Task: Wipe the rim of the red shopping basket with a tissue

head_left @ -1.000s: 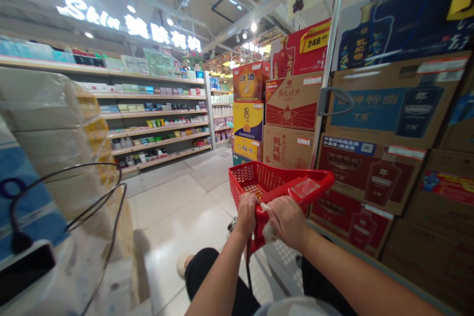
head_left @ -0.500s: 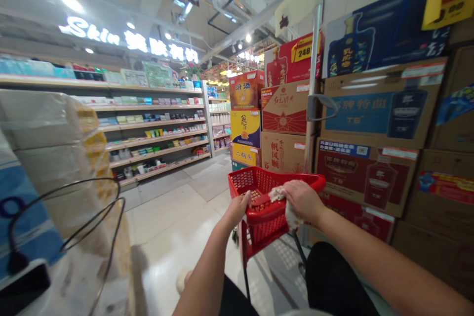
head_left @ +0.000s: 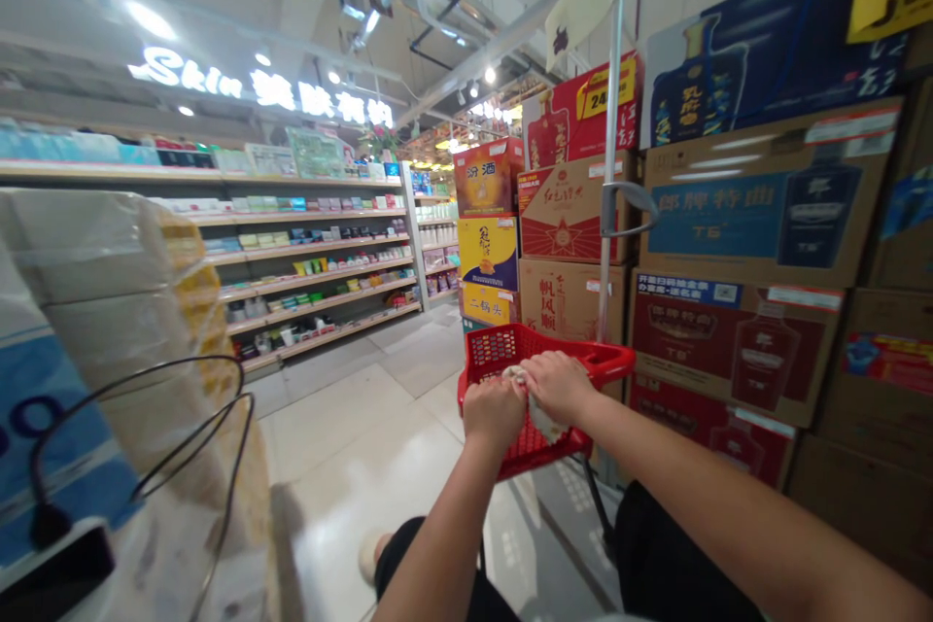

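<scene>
A red shopping cart [head_left: 496, 342] with perforated basket walls stands in front of my legs. My left hand [head_left: 494, 410] is closed on its near handle bar, close beside my other hand; the bar under the fingers is hidden. My right hand [head_left: 558, 387] is closed round a crumpled whitish cloth [head_left: 545, 423], pressing it against the same handle. Part of the cloth shows between the two hands and hangs below the right one. Most of the basket's inside is hidden by my hands.
Stacked liquor cartons [head_left: 736, 340] rise at the right, beside a metal pole [head_left: 610, 117]. Shelves of packaged goods [head_left: 321, 262] line the left. Close on my left are plastic-wrapped packs [head_left: 87, 243] and a looped black cable [head_left: 146, 364]. Pale floor tiles [head_left: 342, 428] lie between.
My left hand has moved right along the handle, up against my right hand. The right hand and cloth have shifted slightly left. The view has turned slightly.
</scene>
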Demonstrator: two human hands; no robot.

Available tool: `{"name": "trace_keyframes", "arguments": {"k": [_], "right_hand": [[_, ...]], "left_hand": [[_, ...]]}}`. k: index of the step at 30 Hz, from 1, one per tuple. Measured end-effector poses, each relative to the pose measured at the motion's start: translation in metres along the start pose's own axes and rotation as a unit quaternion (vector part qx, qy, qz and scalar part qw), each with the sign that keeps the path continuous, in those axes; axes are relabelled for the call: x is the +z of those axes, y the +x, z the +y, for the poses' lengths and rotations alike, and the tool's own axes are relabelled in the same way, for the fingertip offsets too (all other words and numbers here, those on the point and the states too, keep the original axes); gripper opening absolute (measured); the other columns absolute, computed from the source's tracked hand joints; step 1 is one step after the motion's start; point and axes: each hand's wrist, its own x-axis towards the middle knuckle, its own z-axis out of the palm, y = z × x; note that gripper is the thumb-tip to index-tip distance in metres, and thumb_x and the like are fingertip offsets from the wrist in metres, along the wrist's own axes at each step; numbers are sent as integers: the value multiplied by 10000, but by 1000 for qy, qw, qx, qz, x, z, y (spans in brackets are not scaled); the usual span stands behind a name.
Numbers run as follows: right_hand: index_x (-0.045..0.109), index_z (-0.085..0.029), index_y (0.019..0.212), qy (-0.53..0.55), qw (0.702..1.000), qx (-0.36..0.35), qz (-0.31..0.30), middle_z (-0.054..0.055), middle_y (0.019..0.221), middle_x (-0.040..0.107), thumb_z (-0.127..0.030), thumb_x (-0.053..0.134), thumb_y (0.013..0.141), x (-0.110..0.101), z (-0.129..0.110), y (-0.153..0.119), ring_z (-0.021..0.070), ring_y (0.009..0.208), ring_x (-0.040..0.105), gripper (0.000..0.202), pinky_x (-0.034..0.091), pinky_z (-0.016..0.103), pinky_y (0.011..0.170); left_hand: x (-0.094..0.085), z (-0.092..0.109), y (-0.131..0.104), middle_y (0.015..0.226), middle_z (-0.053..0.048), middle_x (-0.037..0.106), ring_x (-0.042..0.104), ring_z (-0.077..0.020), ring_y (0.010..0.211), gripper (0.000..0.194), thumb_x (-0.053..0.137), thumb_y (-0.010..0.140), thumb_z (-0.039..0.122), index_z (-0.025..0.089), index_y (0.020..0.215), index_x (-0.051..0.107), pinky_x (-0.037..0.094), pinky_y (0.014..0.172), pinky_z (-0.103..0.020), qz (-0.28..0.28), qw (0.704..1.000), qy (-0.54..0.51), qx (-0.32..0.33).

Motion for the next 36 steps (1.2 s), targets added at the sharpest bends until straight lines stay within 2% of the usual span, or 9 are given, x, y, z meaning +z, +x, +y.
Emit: {"name": "trace_keyframes", "arguments": {"k": [4, 10, 13, 15, 18, 20, 25, 31, 36], "right_hand": [[603, -199, 1031, 22, 1000, -7, 0, 56, 1060, 627, -299, 313, 959, 3, -14, 8, 185, 998, 511, 315, 327, 313, 881], [657, -170, 831, 6, 997, 37, -69, 93, 884, 665, -310, 349, 924, 4, -15, 37, 215, 828, 578, 351, 391, 328, 732], [662, -179, 830, 11, 996, 42, -75, 85, 865, 669, -319, 328, 930, 6, -12, 35, 214, 798, 583, 375, 400, 334, 720], [653, -192, 928, 15, 998, 41, -49, 77, 942, 663, -311, 295, 944, 9, -13, 22, 213, 870, 571, 377, 396, 342, 779], [574, -199, 1162, 32, 998, 14, 46, 82, 1124, 617, -289, 278, 955, 13, -16, 2, 204, 1028, 514, 372, 343, 347, 910], [556, -187, 1192, 34, 997, 5, 69, 92, 1135, 611, -282, 293, 951, 13, -16, 0, 202, 1039, 506, 369, 332, 340, 918], [641, -168, 865, -3, 998, 58, -36, 94, 896, 652, -293, 344, 931, 9, -15, 17, 204, 854, 556, 329, 367, 326, 774], [575, -205, 1125, 17, 999, 29, 40, 79, 1087, 619, -309, 283, 958, 7, -18, 3, 199, 1011, 513, 351, 333, 336, 883], [657, -161, 887, -20, 996, 47, -78, 116, 900, 663, -307, 318, 936, 0, -11, 25, 224, 853, 582, 372, 390, 342, 758]], "left_hand": [[5, -14, 3, 698, -130, 655, 611, -238, 684, 410, 299, 920, 234, 133, 730, 647, 355, 662, -343, 36, 999, 4, 17], [6, -12, 2, 674, -108, 660, 610, -220, 662, 460, 276, 943, 290, 143, 721, 651, 336, 654, -331, 59, 998, 4, -3], [6, -10, 3, 691, -97, 669, 613, -226, 669, 463, 270, 945, 298, 155, 731, 654, 339, 655, -337, 65, 998, 7, -8], [6, -10, 3, 691, -89, 670, 613, -227, 668, 453, 271, 942, 284, 161, 728, 651, 339, 651, -336, 65, 998, 7, -2], [7, -10, 3, 680, -90, 664, 612, -227, 665, 432, 285, 929, 255, 156, 710, 644, 338, 643, -333, 61, 998, 10, 5], [7, -10, 3, 674, -93, 662, 613, -228, 664, 438, 281, 928, 246, 153, 701, 643, 339, 642, -333, 57, 998, 12, 7], [7, -10, 4, 680, -107, 663, 614, -226, 661, 461, 270, 942, 268, 140, 719, 653, 342, 645, -331, 52, 999, 13, 5], [8, -12, 3, 674, -90, 662, 614, -248, 659, 443, 270, 933, 251, 168, 724, 651, 349, 635, -348, 63, 998, 21, 16], [6, -8, 4, 687, -104, 669, 612, -233, 654, 467, 277, 936, 299, 155, 719, 664, 359, 647, -336, 56, 998, 0, -4]]}}
